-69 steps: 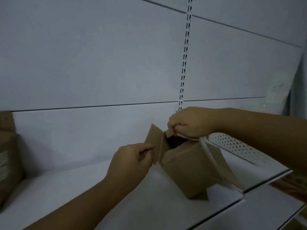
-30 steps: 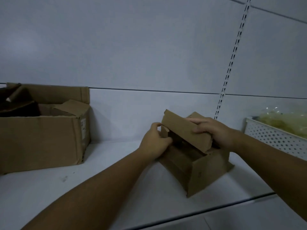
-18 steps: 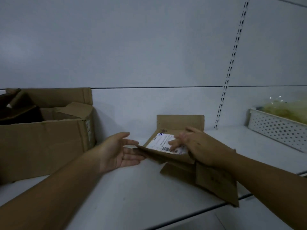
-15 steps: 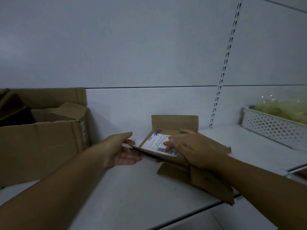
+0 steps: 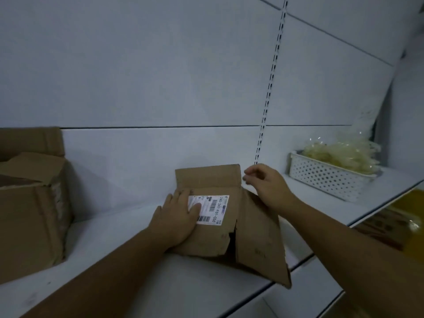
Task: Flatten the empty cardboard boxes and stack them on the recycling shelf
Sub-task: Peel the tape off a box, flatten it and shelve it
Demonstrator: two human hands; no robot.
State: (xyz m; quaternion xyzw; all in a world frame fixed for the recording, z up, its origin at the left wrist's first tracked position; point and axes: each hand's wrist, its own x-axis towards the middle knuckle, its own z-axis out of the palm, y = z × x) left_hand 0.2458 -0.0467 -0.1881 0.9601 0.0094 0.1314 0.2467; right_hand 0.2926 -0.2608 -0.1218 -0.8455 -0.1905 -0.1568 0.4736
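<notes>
A small brown cardboard box [image 5: 250, 228] lies collapsed on the white shelf [image 5: 128, 271], its far flap leaning up against the back wall and a white shipping label [image 5: 212, 208] facing up. My left hand [image 5: 176, 219] lies flat on its top panel, fingers spread, partly covering the label. My right hand [image 5: 267, 185] hovers above the box's right rear corner, fingers loosely apart and holding nothing. The box's right flap hangs over the shelf's front edge.
A larger open cardboard box [image 5: 29, 200] stands at the left on the same shelf. A white perforated basket [image 5: 328, 176] with clear plastic bags sits at the right. A slotted upright [image 5: 270, 86] runs up the back wall. Something yellow shows below the shelf at the right.
My left hand has moved from beside the box onto its top and presses it flat. My right hand has lifted off the label and now hangs over the right rear corner.
</notes>
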